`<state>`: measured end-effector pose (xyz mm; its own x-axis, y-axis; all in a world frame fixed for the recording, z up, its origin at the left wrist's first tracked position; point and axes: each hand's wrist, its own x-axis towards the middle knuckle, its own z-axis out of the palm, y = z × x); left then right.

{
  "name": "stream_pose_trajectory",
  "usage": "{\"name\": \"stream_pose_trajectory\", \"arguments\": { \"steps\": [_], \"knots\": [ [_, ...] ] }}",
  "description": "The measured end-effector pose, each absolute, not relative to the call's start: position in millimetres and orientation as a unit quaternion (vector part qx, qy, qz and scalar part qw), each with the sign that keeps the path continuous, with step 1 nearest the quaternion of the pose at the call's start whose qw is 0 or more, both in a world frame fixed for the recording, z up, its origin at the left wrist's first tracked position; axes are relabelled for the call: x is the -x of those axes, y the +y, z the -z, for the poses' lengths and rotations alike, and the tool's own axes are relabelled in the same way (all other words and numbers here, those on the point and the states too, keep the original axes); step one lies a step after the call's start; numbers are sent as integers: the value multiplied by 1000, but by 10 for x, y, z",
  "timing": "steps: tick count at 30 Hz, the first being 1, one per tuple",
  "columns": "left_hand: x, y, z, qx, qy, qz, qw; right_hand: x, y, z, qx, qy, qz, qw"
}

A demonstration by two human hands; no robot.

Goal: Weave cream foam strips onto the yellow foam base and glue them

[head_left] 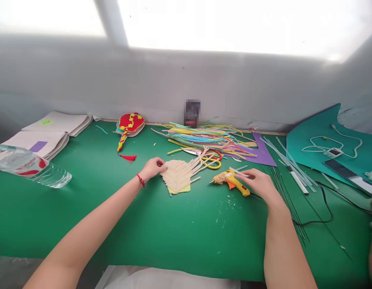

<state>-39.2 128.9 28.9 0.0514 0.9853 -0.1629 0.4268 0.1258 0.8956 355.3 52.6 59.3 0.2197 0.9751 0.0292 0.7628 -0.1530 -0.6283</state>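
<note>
Left hand [152, 168]: fingertips closed on the left edge of the cream woven piece [177, 173].
Right hand [259, 184]: fingers pinched around a cream strip [237, 172], beside the glue gun [242, 188].
Cream woven piece: on the green table [180, 233], between both hands.

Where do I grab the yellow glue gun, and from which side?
Probably by its yellow handle, from the near right: the glue gun lies on its side, handle slanting that way, while its nozzle, possibly hot, points left.
</note>
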Motion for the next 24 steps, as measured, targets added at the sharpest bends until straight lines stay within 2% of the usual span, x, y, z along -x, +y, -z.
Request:
{"name": "stream_pose_trajectory", "arguments": {
  "steps": [3,6,15,24],
  "knots": [
    [313,1268,-315,-572,574,-335,481,-3603,507,-565,737,-618,-231,149],
    [213,1307,-315,-567,549,-342,510,-3588,500,-531,744,-615,-238,107],
    [39,1518,-199,-562,536,-345,526,-3686,484,-458,725,-626,-256,132],
    [56,1558,-221,-577,534,-343,514,-3978,669,-220,772,-599,-115,178]
  ]
}}
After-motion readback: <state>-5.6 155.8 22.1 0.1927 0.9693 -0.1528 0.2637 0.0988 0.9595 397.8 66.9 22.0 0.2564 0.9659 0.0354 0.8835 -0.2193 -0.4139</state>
